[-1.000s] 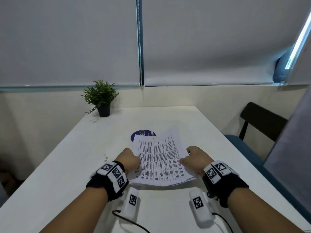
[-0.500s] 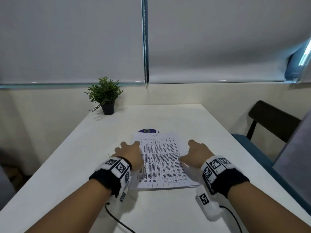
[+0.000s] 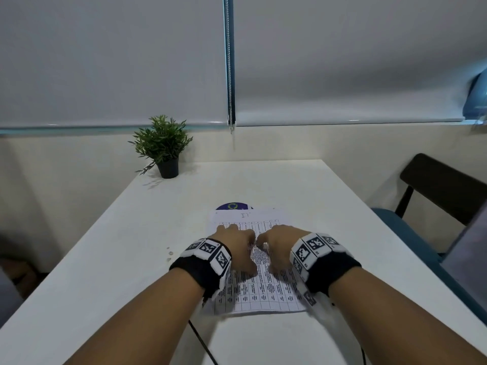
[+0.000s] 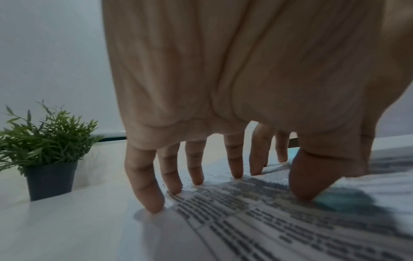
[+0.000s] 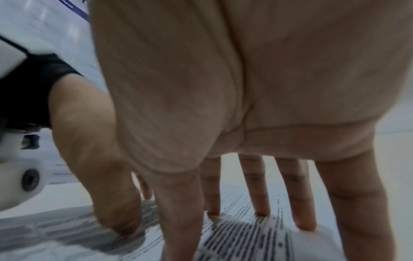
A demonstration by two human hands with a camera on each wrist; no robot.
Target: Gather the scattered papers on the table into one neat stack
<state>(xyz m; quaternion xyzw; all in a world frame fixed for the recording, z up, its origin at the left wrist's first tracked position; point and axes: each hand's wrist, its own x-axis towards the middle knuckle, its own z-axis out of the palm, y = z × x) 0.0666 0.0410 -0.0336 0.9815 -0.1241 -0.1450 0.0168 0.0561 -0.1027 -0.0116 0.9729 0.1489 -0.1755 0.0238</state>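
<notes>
Fingers (image 4: 194,169) of left hand (image 3: 234,246) and right hand (image 3: 279,243) straight and spread, now pressing flat on white printed-table paper stack (image 3: 263,293) mid white table (image 3: 131,246), moved inward from its side edges; edges squared, stacking likely near done

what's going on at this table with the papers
A person is tidying a stack of papers on a white table. The left hand and right hand both lie on top of the printed sheet, fingers straight and spread, pressing it flat. The sheets look gathered into one pile with edges roughly lined up, its far end covering part of a purple round sticker. A small potted plant stands at the table's far left corner.
</notes>
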